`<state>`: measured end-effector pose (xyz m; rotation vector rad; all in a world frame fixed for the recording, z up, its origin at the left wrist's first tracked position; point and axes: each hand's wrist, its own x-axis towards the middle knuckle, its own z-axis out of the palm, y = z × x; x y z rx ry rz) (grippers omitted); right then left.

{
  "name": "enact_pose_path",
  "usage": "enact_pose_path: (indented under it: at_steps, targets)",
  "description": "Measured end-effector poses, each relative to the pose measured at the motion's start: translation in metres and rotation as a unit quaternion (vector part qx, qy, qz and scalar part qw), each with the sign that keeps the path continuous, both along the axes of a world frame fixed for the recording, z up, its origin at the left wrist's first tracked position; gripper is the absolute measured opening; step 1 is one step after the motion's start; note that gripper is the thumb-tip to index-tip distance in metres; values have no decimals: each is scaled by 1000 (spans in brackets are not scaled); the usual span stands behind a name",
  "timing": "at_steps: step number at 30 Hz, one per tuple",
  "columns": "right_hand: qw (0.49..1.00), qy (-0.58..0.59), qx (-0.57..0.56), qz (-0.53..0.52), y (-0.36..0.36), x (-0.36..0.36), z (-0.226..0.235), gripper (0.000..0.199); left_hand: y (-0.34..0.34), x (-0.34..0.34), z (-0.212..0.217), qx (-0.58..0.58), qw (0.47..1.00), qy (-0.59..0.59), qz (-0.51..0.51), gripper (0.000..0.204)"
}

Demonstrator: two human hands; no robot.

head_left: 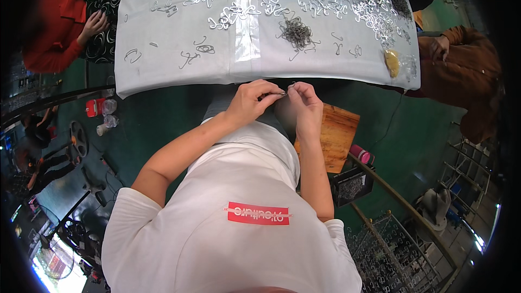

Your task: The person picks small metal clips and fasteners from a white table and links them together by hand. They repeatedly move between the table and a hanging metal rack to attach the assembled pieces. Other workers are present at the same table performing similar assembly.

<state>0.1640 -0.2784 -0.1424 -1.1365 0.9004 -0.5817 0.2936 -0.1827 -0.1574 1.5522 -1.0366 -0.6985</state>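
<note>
Just off the near edge of the cloth-covered table, my two hands meet in front of my body. My left hand is closed in a pinch on a small metal hook, mostly covered by the fingers. The fingertips of my right hand pinch at the same spot, with a bit of bent wire showing above them. Whether it is one hook or two linked ones I cannot make out. Beyond them on the table lie a dark heap of wire hooks and a few loose hooks.
The white-covered table carries many shiny hooks toward its far side. A yellow bundle lies near its right corner. People sit at the left and right ends. A wooden stool and a pink bottle are at my right.
</note>
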Motion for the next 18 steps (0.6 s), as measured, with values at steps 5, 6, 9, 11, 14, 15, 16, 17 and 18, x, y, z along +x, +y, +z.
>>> enact_pose_path:
  at_steps: [5,6,9,11,14,15,16,17,18]
  targets:
    - [992,-36,-121,-7,3,2,-10,6,-3,15,-15,-41,997,-50,-31,20]
    - [992,-44,-121,-13,3,2,-11,8,-9,28,-23,-68,994,-80,-29,22]
    - [991,-48,-122,-21,3,1,-10,10,-44,86,-55,-49,968,-236,75,24]
    - [991,-43,-123,-19,3,0,-9,10,-72,128,-75,-27,932,-346,105,20]
    - [992,-30,-121,-5,4,-1,-10,9,-104,159,-97,28,896,-427,120,20]
    - [992,-33,-123,-4,5,-1,-10,8,-110,165,-101,33,887,-449,106,20]
    - [992,-36,-122,-3,5,0,-10,8,-114,171,-104,43,877,-470,89,21]
    - [991,-39,-124,-5,5,2,-10,8,-118,174,-105,61,867,-489,68,22]
    - [991,-40,-126,-8,6,3,-10,8,-119,177,-104,71,865,-492,61,20]
